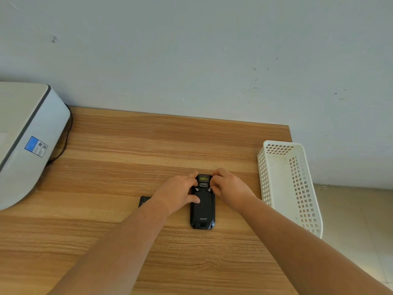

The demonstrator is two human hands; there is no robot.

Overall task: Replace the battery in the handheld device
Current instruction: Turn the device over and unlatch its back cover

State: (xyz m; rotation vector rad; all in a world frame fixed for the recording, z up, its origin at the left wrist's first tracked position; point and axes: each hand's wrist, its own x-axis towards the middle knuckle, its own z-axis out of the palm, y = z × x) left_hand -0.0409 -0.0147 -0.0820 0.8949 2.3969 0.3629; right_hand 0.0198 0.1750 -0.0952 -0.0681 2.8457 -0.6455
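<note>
Two hands are working at the top end of the handheld device point(202, 206), which is lying face down on the desk point(127, 145), near its middle. The left hand point(177, 193) is pressing its thumb on the back cover, its grip clasping the device's left edge. The right hand point(228, 189) is pinching at the upper right edge. A small black battery point(144, 201) is lying just beside the left wrist. A white basket point(289, 184) is sitting at the desk's right edge, a printer point(27, 141) at the left.
</note>
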